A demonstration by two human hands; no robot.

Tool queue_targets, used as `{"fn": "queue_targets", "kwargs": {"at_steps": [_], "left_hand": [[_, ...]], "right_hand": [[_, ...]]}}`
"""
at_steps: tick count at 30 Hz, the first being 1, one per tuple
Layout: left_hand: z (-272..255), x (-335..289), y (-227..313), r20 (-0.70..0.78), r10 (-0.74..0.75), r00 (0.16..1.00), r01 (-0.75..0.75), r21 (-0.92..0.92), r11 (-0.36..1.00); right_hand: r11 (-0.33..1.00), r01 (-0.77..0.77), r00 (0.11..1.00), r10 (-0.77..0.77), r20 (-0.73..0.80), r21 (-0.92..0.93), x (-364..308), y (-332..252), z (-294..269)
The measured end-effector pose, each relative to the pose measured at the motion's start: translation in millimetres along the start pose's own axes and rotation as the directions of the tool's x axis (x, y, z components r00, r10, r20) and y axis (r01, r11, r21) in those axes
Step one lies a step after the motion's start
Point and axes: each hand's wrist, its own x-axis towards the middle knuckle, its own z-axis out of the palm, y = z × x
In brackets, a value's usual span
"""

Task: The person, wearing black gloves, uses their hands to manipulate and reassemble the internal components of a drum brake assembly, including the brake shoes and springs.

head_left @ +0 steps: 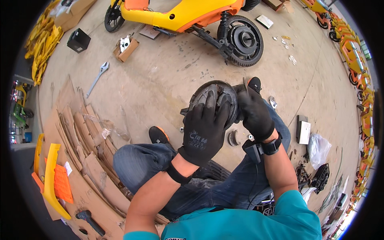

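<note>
In front of my knees is a round, dark brake plate (197,96) with a raised rim and a small lug on its left side. My left hand (206,132), in a black glove, grips it with the fingers spread over its inner face. At its right edge, my right hand (256,114), also gloved, is closed, with the fingers partly hidden. A thin, flat metal piece (245,85) sticks up from that hand; its lower end is out of sight. On the floor below lies a curved brake shoe (233,138) beside a small metal nut (251,137).
A yellow scooter (160,20) with its rear wheel (245,40) exposed stands ahead. An adjustable wrench (97,79) and a small carton (126,49) lie left of centre. Cardboard sheets (96,168) and a drill (90,222) are at left; a plastic bag (319,150) lies right.
</note>
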Motion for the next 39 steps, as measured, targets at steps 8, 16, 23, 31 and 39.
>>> {"fn": "queue_targets", "kwargs": {"at_steps": [8, 16, 23, 31, 39], "left_hand": [[-1.5, -7.3, 5.4, 0.092, -0.046, 0.995, 0.072, -0.305, 0.950], [2.7, 4.1, -40.1, 0.142, -0.593, 0.793, 0.541, -0.614, 0.575], [-25.4, -7.4, -55.6, 0.747, -0.089, 0.659, 0.732, -0.664, -0.153], [-5.3, -29.5, -26.7, 0.764, 0.001, 0.646, 0.743, -0.628, -0.232], [13.7, -40.2, -15.8, 0.604, -0.329, 0.726, 0.660, -0.747, 0.085]], "right_hand": [[0.995, -0.065, 0.988, 0.054, -0.145, -0.076, 13.4, 11.3, -18.8], [0.999, -0.043, 0.999, 0.043, -0.031, -0.001, 8.2, 15.5, -34.6], [0.988, 0.010, 0.992, 0.009, 0.125, -0.152, 7.2, 10.1, -50.1], [0.984, -0.005, 0.983, 0.037, 0.181, -0.176, 4.4, 11.1, -39.9], [0.942, 0.001, 0.980, -0.069, -0.189, -0.336, 8.2, 8.6, -20.0]]}}
